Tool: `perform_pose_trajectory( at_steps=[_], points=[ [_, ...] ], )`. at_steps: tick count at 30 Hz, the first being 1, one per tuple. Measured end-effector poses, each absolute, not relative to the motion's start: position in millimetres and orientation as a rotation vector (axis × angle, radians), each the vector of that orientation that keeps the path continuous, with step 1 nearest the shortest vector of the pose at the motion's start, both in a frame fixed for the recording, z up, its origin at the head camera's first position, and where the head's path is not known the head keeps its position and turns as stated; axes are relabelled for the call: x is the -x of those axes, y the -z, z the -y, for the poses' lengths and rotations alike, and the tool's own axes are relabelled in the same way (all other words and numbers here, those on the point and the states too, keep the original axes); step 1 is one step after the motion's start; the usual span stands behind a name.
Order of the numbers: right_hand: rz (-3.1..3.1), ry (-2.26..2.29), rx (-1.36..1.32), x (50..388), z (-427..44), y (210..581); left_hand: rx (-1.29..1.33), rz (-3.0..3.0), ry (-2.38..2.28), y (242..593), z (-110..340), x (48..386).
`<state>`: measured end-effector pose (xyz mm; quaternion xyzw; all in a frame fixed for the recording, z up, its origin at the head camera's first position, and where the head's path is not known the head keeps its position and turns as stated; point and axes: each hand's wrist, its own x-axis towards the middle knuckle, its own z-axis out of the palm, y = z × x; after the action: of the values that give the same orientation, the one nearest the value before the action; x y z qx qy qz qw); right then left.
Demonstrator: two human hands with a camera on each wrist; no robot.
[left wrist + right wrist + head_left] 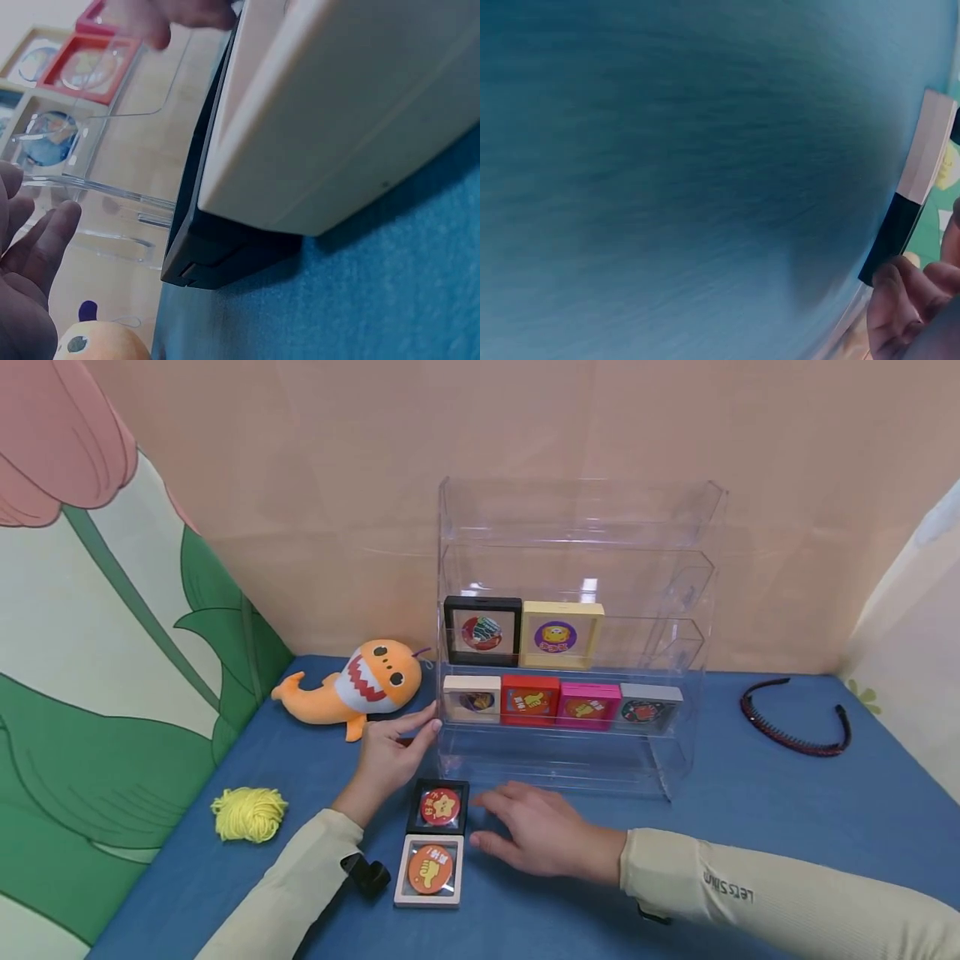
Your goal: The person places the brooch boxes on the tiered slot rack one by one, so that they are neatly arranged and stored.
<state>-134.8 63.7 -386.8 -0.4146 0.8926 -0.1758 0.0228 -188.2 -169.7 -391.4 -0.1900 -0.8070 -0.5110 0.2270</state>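
A clear acrylic tiered rack (570, 756) stands on the blue cloth, holding small framed badges on its two lower tiers. My left hand (390, 756) is at the rack's left side, index finger and thumb extended against its edge; the left wrist view shows these fingers (46, 244) beside the clear panel. Two more framed badges lie flat in front of the rack: a black-framed one (438, 807) and, nearer me, a white-framed one (430, 870). My right hand (536, 831) hovers or rests just right of them, fingers loosely bent and holding nothing. Whether its fingertips touch the black frame is unclear.
An orange shark plush (360, 685) lies left of the rack, with a yellow yarn bundle (249, 815) nearer the left edge. A dark headband (798, 743) lies at the right. Behind stands a pinkish backdrop (300, 527).
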Motion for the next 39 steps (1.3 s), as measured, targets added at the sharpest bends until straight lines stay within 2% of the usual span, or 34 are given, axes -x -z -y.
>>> perform_pose_trajectory(
  at_steps=[11,19,30,39],
  points=[
    [-2.719,0.469,1.131,143,-43,396,0.526,2.211,1.416,393,170,189],
    [-2.658,0.562,1.275,131,-48,403,0.53,2.196,1.443,387,165,184],
    [-2.521,0.815,1.04,124,-48,397,0.48,2.226,1.414,391,165,188],
    [-2.464,0.863,1.038,119,-63,395,0.493,2.24,1.436,392,169,188]
  ],
)
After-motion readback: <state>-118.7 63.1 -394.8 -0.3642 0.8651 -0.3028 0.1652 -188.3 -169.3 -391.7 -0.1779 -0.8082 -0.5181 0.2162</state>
